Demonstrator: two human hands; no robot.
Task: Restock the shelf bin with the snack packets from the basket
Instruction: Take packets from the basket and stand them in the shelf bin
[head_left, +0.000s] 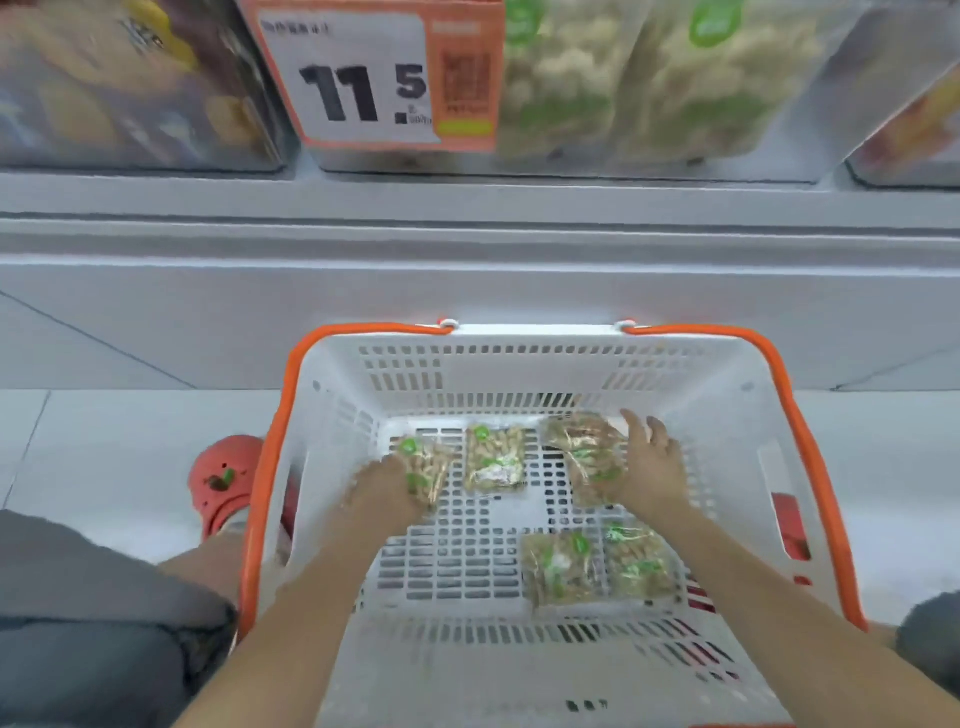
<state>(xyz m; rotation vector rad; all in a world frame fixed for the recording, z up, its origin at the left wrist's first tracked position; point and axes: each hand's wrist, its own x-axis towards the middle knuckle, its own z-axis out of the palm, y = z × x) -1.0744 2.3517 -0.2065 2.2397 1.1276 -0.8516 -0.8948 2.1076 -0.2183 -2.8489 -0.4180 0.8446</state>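
Note:
A white basket (519, 364) with orange handles stands on the floor below the shelf. Several clear snack packets with green labels lie on its bottom. My left hand (387, 488) is blurred and grips the far-left packet (426, 462) by its near end. My right hand (652, 467) holds the far-right packet (584, 452) at its right edge, with the fingers pointing away from me and the thumb hidden under the packet. One packet (493, 460) lies free between my hands. Two more packets (561, 569) (639, 564) lie side by side near my right forearm. The clear shelf bin (649, 83) above holds similar packets.
An orange price card (374, 78) reading 11.5 hangs on the bin's left front. Other clear bins (130, 83) stand to the left and far right. The grey shelf edge (467, 234) runs across above the basket. A red shoe (228, 478) stands left of the basket.

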